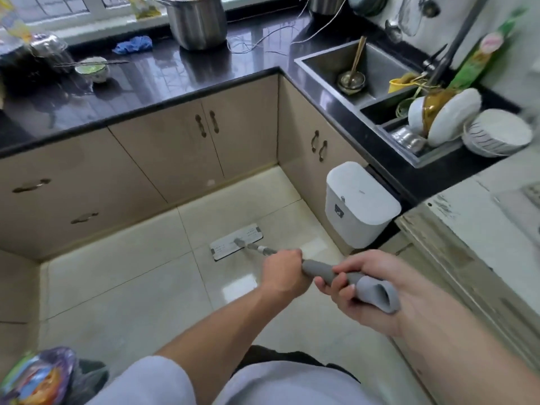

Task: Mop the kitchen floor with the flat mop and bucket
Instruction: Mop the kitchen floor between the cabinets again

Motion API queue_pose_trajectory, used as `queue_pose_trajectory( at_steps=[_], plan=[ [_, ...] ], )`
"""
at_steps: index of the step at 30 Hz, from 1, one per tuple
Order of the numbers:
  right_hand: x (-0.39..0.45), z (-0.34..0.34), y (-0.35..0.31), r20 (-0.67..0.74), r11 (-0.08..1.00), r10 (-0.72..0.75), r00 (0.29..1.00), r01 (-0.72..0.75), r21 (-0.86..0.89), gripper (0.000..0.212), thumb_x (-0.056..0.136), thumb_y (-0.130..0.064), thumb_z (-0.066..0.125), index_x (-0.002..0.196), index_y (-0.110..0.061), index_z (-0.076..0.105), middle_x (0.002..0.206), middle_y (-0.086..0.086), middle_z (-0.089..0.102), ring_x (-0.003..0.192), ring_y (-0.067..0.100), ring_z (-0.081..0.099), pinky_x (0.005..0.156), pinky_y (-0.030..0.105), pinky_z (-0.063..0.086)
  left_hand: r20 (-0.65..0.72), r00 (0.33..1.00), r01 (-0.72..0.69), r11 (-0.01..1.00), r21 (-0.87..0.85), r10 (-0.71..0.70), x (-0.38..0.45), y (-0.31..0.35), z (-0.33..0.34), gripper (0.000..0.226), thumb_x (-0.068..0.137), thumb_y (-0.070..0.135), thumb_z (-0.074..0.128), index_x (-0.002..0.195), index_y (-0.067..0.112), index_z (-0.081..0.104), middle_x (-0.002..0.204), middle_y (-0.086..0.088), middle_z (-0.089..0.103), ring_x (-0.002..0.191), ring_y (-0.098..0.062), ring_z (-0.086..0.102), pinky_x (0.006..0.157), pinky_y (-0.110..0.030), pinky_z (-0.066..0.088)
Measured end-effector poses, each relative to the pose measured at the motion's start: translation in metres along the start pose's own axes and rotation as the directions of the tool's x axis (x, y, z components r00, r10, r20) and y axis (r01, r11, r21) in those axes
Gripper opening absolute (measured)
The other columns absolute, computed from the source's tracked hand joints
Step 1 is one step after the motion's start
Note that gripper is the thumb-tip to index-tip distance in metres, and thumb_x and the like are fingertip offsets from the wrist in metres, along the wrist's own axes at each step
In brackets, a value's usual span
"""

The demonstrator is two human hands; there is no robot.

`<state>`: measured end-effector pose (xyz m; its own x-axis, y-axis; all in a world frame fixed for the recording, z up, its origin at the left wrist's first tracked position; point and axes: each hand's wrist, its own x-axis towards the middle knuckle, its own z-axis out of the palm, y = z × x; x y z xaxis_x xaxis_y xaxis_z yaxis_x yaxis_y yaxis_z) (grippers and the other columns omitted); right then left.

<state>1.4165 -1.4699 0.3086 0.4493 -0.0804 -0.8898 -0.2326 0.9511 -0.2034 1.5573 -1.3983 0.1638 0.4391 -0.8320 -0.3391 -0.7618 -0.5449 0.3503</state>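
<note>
Both hands closed around the flat mop's handle (327,273): left hand (285,271) farther down the shaft, right hand (355,283) on the grey grip near the top end. Mop head (236,241) lies flat on the tiled floor (117,287), in the corner of the cabinets, near the white bin (358,204). Bucket not in view.

The left hand (283,270) covers a stretch of the mop pole (264,249); the steel pot (198,20) is cut off by the top edge; the bag (38,378) at lower left is cropped and blurred; the white bin's label (339,211) is too small to read
</note>
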Motion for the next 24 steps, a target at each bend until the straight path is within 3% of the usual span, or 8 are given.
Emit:
queue_pose_trajectory(
  at_steps=[4,8,15,18,24],
  plan=[
    [-0.059,-0.054,-0.009,-0.030,0.999,-0.052,0.998,0.052,0.000,0.053,0.084,0.001,0.048,0.136,0.006,0.053,0.095,0.026,0.061,0.047,0.013,0.052,0.032,0.024,0.043,-0.040,0.994,-0.105,0.989,-0.103,0.102,-0.015,0.087,0.013,0.007,0.083,0.026,0.061,0.089,0.025,0.057,0.089,-0.003,0.067,0.085,-0.029,0.066,0.062,-0.032,0.041],
    [-0.078,-0.088,-0.006,-0.048,0.998,-0.062,0.997,0.062,-0.001,0.060,0.076,0.002,0.050,0.136,0.008,0.052,0.094,0.024,0.062,0.041,0.013,0.049,0.031,0.021,0.040,-0.075,0.986,-0.157,0.978,-0.137,0.147,-0.020,0.122,0.037,0.013,0.085,0.023,0.060,0.098,0.025,0.059,0.095,0.000,0.062,0.087,-0.027,0.063,0.064,-0.033,0.038],
    [-0.041,-0.077,-0.014,-0.075,0.996,-0.094,0.993,0.094,0.006,0.035,0.093,0.001,0.047,0.126,0.007,0.058,0.093,0.022,0.064,0.042,0.012,0.050,0.031,0.020,0.039,-0.090,0.980,-0.188,0.975,-0.116,0.178,0.020,0.094,0.043,0.016,0.091,0.023,0.057,0.107,0.023,0.060,0.104,0.000,0.062,0.084,-0.026,0.061,0.063,-0.036,0.042],
    [-0.013,-0.056,-0.023,-0.098,0.993,-0.114,0.989,0.117,0.020,0.034,0.096,0.001,0.048,0.128,0.006,0.059,0.096,0.020,0.063,0.045,0.010,0.051,0.032,0.019,0.038,-0.090,0.984,-0.163,0.977,-0.140,0.152,0.049,0.072,0.037,0.017,0.094,0.025,0.056,0.111,0.022,0.059,0.110,0.000,0.059,0.092,-0.030,0.063,0.071,-0.041,0.051],
    [0.060,-0.006,-0.096,-0.133,0.988,-0.129,0.983,0.140,0.070,0.032,0.099,-0.003,0.054,0.130,0.001,0.062,0.098,0.019,0.064,0.046,0.009,0.055,0.032,0.017,0.038,-0.093,0.987,-0.147,0.975,-0.169,0.132,0.159,0.027,0.010,0.015,0.097,0.020,0.052,0.110,0.018,0.059,0.108,-0.003,0.055,0.095,-0.032,0.061,0.073,-0.044,0.051]
  ],
)
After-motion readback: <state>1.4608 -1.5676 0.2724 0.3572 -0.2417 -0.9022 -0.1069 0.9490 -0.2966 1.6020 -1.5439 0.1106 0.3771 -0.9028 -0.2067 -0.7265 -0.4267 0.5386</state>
